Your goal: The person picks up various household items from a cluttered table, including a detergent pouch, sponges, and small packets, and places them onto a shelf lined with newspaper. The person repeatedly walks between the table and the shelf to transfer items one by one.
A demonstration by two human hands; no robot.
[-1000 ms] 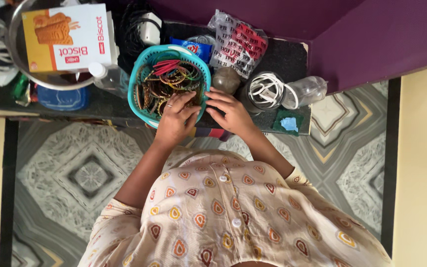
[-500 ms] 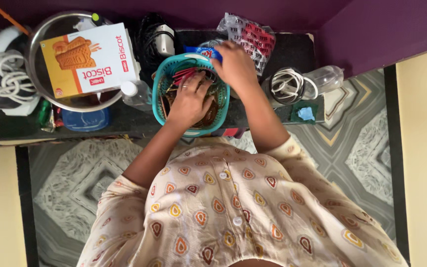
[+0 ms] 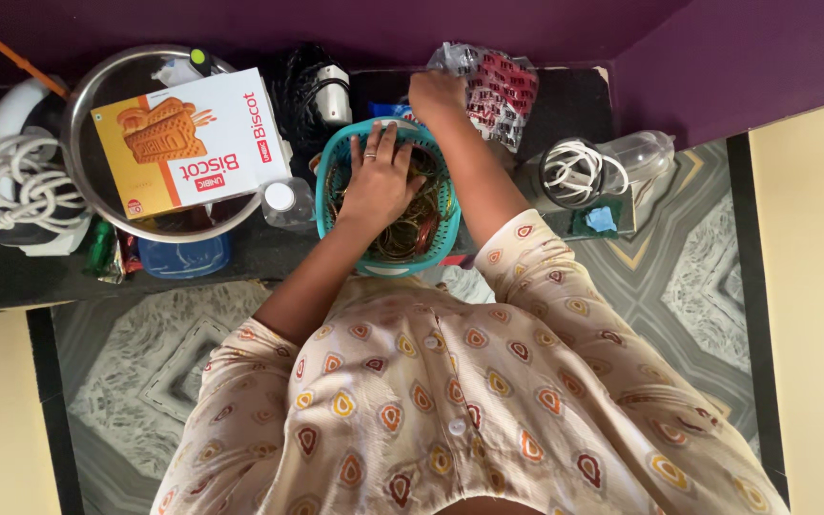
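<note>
A teal plastic basket [image 3: 323,195] full of thin coloured bangles [image 3: 414,221] stands on a dark shelf [image 3: 557,103]. My left hand [image 3: 379,179], a ring on one finger, lies flat with fingers spread on the bangles inside the basket. My right hand [image 3: 436,95] is curled at the basket's far rim, beside a clear packet with a red and black pattern [image 3: 500,84]. What the right hand's fingers close on is hidden. A blue wrapper [image 3: 385,111] peeks out between the two hands.
Left of the basket: a small clear bottle [image 3: 283,202], a steel bowl [image 3: 76,100] holding a biscuit box [image 3: 193,143], a blue container [image 3: 183,257], coiled white cord [image 3: 21,176]. Black cables [image 3: 312,81] behind. Right: a jar with white cable [image 3: 574,172]. Purple wall beyond.
My right hand has reached from the basket's near rim over to its far side by the patterned packet. My left hand has slid deeper into the basket and flattened on the bangles.
</note>
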